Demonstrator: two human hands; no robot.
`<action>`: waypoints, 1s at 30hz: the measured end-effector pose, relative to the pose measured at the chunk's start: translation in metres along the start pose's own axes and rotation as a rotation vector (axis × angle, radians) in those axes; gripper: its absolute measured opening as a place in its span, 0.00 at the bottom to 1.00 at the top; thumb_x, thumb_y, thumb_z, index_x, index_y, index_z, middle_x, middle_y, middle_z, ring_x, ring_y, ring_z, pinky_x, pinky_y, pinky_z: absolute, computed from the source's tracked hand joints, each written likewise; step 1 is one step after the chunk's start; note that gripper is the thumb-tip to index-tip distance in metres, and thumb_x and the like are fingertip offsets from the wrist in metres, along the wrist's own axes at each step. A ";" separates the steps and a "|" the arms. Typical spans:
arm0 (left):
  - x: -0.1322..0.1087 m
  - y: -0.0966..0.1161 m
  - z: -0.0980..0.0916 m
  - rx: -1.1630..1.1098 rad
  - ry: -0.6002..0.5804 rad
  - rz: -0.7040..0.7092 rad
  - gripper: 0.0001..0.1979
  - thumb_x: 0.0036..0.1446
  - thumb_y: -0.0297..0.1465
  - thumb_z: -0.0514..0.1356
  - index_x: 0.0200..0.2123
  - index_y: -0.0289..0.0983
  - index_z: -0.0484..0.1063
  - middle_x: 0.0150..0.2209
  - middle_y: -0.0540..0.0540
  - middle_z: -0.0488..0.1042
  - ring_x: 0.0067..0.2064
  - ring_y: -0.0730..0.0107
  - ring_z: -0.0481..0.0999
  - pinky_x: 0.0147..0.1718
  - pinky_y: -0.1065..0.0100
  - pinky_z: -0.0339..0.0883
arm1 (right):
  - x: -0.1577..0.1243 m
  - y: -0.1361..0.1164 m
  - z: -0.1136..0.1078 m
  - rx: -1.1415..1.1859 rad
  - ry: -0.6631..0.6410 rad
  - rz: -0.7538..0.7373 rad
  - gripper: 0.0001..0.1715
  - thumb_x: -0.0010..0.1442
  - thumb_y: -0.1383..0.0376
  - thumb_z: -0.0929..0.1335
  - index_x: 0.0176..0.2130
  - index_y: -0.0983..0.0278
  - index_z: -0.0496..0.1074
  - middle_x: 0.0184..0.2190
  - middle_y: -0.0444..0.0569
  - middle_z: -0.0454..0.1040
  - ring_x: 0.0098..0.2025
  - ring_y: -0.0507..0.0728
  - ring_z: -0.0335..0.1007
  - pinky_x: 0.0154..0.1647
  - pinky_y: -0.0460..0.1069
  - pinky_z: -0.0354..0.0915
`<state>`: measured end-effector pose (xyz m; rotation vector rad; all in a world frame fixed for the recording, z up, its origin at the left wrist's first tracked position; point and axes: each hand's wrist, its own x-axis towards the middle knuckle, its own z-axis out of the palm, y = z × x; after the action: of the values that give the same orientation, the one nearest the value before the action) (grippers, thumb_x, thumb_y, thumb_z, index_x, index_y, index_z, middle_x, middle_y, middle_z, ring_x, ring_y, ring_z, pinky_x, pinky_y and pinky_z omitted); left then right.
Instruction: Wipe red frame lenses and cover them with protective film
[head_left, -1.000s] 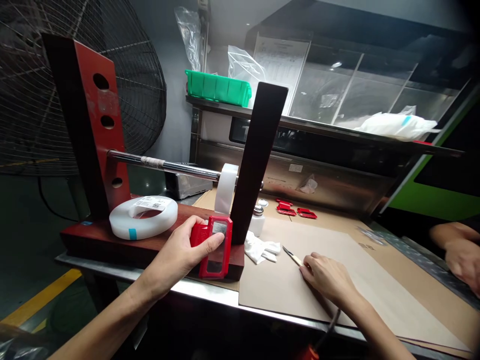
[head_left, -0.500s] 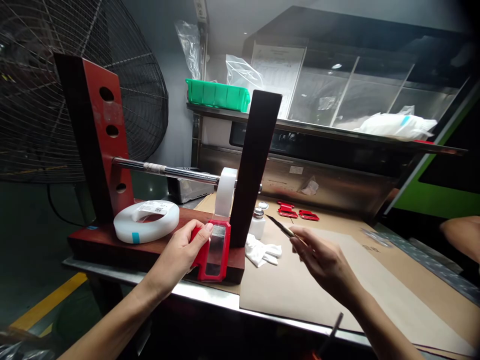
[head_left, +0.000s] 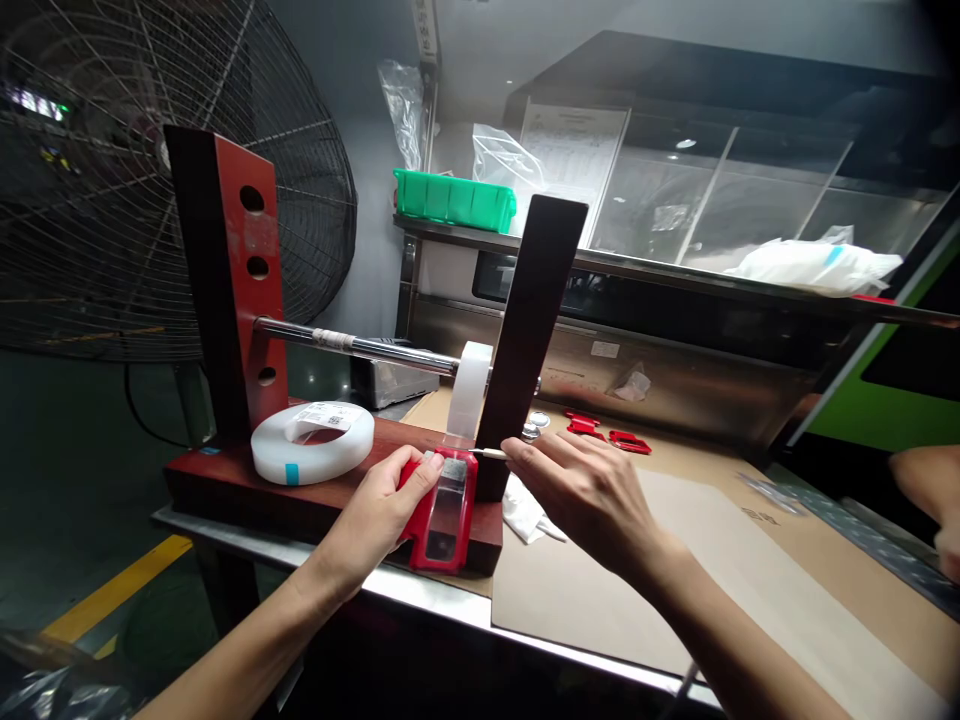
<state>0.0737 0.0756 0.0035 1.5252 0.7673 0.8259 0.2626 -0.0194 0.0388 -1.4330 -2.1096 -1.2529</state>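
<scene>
My left hand (head_left: 397, 495) grips a red plastic frame (head_left: 469, 530) with a dark, shiny window, thumb on its upper left side. From the frame's top edge a strip of clear film runs up to a film roll (head_left: 469, 385) on a metal rod (head_left: 382, 350). My right hand (head_left: 585, 485) is closed on a slim craft knife (head_left: 493, 454), its tip at the frame's top edge, by the film. Most of the knife's handle is hidden in my fingers. The rod spans a wooden stand with a red-faced left post (head_left: 251, 290) and a dark right post (head_left: 531, 330).
A second film roll (head_left: 352, 455) lies on the stand's base. Beyond my right hand are red frames (head_left: 628, 442) and a white glove (head_left: 525, 512) on cardboard (head_left: 585, 600). A large fan (head_left: 300, 200) stands left, a green bin (head_left: 450, 202) sits on the shelf. Another person's arm (head_left: 930, 490) shows at right.
My right hand has moved left with the knife, bringing its tip to the top edge of the red frame. My left hand still holds the frame at the film. The view has shifted slightly.
</scene>
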 end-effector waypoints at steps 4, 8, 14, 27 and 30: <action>0.000 0.000 -0.001 -0.004 -0.013 -0.002 0.21 0.50 0.51 0.58 0.28 0.38 0.65 0.19 0.57 0.59 0.20 0.77 0.56 0.15 0.78 0.48 | -0.001 0.001 0.003 -0.004 -0.028 -0.014 0.09 0.67 0.68 0.61 0.40 0.64 0.71 0.26 0.44 0.67 0.26 0.52 0.57 0.27 0.49 0.48; 0.001 -0.001 -0.001 -0.008 -0.016 -0.009 0.21 0.50 0.52 0.58 0.27 0.38 0.64 0.19 0.57 0.58 0.21 0.77 0.55 0.15 0.79 0.49 | -0.001 0.001 0.005 -0.010 -0.022 -0.023 0.10 0.67 0.67 0.61 0.41 0.64 0.71 0.25 0.44 0.67 0.26 0.52 0.57 0.27 0.49 0.48; 0.001 0.000 0.000 -0.025 -0.009 -0.023 0.21 0.49 0.51 0.59 0.27 0.38 0.64 0.20 0.56 0.61 0.22 0.76 0.57 0.17 0.78 0.52 | -0.002 0.001 0.006 -0.028 -0.032 -0.041 0.10 0.67 0.68 0.60 0.40 0.64 0.70 0.25 0.44 0.67 0.26 0.52 0.57 0.27 0.49 0.48; -0.002 0.001 0.003 -0.073 0.016 -0.082 0.21 0.47 0.51 0.60 0.26 0.39 0.65 0.19 0.57 0.62 0.21 0.77 0.59 0.17 0.77 0.53 | 0.005 -0.007 0.008 -0.045 -0.075 -0.034 0.11 0.65 0.72 0.61 0.40 0.64 0.71 0.24 0.44 0.66 0.25 0.53 0.56 0.25 0.50 0.45; -0.003 -0.002 0.000 -0.062 0.026 -0.119 0.21 0.46 0.52 0.61 0.25 0.39 0.64 0.18 0.57 0.62 0.20 0.77 0.59 0.17 0.77 0.52 | -0.006 -0.004 0.009 -0.040 -0.048 -0.021 0.12 0.65 0.72 0.60 0.40 0.65 0.72 0.24 0.44 0.67 0.26 0.53 0.58 0.27 0.50 0.48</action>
<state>0.0722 0.0736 0.0015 1.4019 0.8364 0.7752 0.2637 -0.0161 0.0279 -1.4755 -2.1473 -1.2875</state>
